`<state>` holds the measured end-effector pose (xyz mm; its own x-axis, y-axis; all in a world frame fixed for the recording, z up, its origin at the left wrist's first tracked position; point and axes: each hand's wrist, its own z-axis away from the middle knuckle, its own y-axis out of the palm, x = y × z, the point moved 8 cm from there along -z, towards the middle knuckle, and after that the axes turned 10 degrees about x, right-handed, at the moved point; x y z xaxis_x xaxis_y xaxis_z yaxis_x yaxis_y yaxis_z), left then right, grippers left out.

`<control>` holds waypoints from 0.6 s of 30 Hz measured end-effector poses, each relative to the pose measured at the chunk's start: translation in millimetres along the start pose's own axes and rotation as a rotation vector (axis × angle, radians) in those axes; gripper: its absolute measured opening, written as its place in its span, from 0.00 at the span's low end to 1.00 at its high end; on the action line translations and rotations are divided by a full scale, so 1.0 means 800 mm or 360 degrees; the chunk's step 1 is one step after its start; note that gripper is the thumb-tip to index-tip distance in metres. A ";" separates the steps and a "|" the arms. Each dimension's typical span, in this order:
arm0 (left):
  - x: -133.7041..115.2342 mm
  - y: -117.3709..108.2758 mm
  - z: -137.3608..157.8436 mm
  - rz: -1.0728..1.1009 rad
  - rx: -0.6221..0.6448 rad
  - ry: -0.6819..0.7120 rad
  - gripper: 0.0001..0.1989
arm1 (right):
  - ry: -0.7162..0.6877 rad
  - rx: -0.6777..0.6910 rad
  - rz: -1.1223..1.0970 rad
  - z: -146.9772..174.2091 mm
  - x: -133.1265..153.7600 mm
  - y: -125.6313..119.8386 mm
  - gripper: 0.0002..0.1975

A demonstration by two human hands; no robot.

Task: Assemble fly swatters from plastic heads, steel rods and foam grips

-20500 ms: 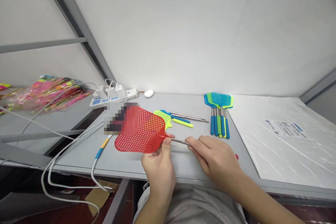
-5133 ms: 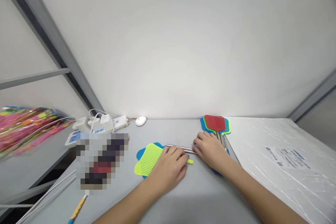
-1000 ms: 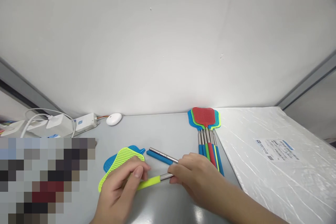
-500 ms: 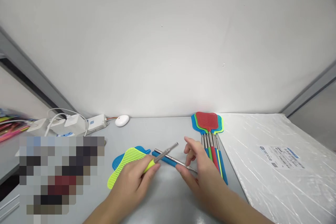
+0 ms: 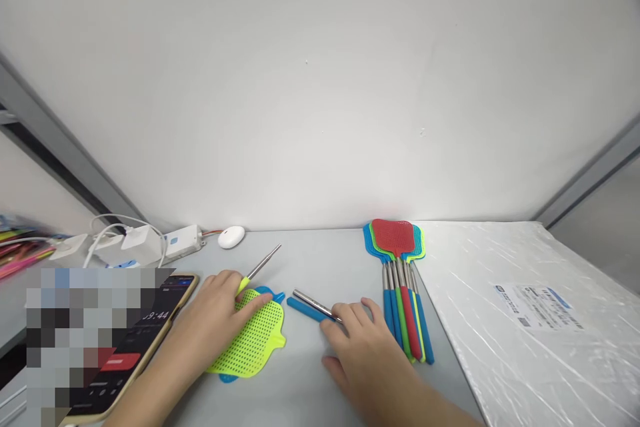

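My left hand (image 5: pixel 217 313) is closed around a yellow handle (image 5: pixel 243 285) with a thin steel rod (image 5: pixel 265 261) sticking out toward the upper right. Under its thumb lies a yellow perforated fly swatter head (image 5: pixel 255 340), partly covering a blue swatter head (image 5: pixel 277 296). My right hand (image 5: pixel 365 353) rests palm down with fingers stretched and thumb apart. Its fingertips touch a steel tube (image 5: pixel 313 300) and a blue handle (image 5: pixel 307 309), lying side by side on the table; their near ends are hidden under the hand.
Several complete fly swatters (image 5: pixel 407 300) are stacked at the right, a red head (image 5: pixel 394 237) on top. Beyond them lies a plastic-wrapped white board (image 5: pixel 540 360). On the left are a phone (image 5: pixel 145 330), white plugs (image 5: pixel 143 245) with cables and a white oval device (image 5: pixel 231 237).
My left hand has moved left with the yellow handle, and the yellow head beneath it has turned and shifted right. My right hand has lowered flat onto the steel tube and blue handle.
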<state>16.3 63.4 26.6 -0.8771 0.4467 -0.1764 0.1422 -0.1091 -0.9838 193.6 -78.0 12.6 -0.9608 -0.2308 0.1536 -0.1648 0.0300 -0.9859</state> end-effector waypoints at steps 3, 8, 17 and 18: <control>0.001 0.011 -0.002 0.0034 0.0089 0.0002 0.23 | 0.0010 0.0014 -0.0032 0.001 -0.001 -0.003 0.13; 0.002 0.025 -0.002 0.0053 0.0205 0.0011 0.23 | 0.0016 -0.0024 -0.0104 0.003 -0.004 -0.007 0.14; -0.001 0.036 -0.003 0.0135 0.0353 -0.0032 0.21 | 0.0007 -0.0051 -0.0217 0.003 -0.008 -0.009 0.14; -0.002 0.034 -0.003 0.0161 0.0355 -0.0027 0.22 | 0.0005 -0.0045 -0.0222 0.004 -0.009 -0.010 0.14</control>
<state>22.8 61.6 0.3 -0.8714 0.4086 -0.2714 0.1269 -0.3467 -0.9294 202.2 -79.4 19.0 -0.9288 -0.2314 0.2895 -0.3032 0.0254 -0.9526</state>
